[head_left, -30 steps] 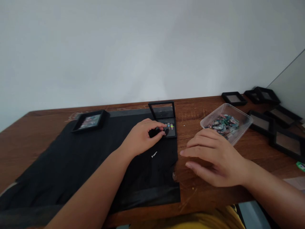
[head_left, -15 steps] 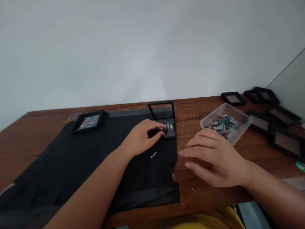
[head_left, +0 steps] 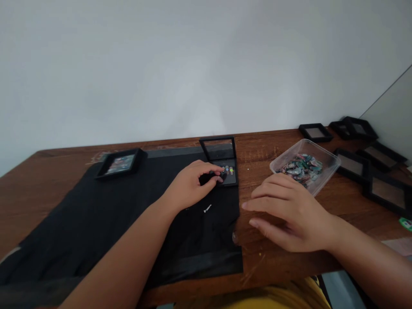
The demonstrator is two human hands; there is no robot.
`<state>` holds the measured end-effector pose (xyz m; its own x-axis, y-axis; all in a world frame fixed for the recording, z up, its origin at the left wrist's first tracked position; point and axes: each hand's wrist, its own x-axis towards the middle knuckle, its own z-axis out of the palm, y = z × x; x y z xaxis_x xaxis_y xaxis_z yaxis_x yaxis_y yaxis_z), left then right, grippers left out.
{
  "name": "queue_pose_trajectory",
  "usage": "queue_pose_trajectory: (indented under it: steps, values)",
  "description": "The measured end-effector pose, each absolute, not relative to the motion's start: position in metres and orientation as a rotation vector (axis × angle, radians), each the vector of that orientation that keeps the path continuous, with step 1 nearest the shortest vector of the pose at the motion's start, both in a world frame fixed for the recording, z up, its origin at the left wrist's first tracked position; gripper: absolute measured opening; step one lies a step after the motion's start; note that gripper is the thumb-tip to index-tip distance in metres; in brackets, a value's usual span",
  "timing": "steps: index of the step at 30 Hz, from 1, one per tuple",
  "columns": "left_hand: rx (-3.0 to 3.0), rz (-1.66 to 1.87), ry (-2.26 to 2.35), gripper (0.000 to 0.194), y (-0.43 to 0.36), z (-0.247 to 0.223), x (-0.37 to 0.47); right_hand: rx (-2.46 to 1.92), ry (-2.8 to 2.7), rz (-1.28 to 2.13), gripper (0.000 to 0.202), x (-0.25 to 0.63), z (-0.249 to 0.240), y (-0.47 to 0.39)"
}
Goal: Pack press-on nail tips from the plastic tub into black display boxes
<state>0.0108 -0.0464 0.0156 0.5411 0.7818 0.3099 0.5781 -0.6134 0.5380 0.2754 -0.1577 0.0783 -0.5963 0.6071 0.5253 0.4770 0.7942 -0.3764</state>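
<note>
My left hand reaches into a small black display box whose windowed lid stands raised at the back. Its thumb and forefinger curl close together over the box; whatever lies between them is too small and dark to make out. Beside those fingertips several small shiny pieces sit in the box, one of them with a yellow-green glint. My right hand hovers over the wood with fingers loosely spread, holding nothing. Just behind it is a clear plastic tub containing many small, shiny, wrapped-looking pieces.
A black cloth covers the left of the wooden table. On it lie a filled black frame box and a white scrap. Several black frame boxes crowd the right side, near a green item. A wall rises behind.
</note>
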Motion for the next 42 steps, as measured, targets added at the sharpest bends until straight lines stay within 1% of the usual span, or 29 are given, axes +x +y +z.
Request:
queue_pose_trajectory:
  steps: [16,21,42]
  values:
    - [2.422,0.796,1.109,0.031,-0.0441,0.0181,0.0076,-0.8,-2.323,0.257,0.019,0.2752,0.0799,-0.1581]
    - [2.435,0.76,1.108,0.034,-0.0436,0.0224,0.0074,-0.811,-2.336,0.247,0.019,0.2756,0.0793,-0.1587]
    - [2.379,0.674,1.129,0.035,-0.046,0.019,0.0076,-0.817,-2.347,0.233,0.02,0.2757,0.0797,-0.1583]
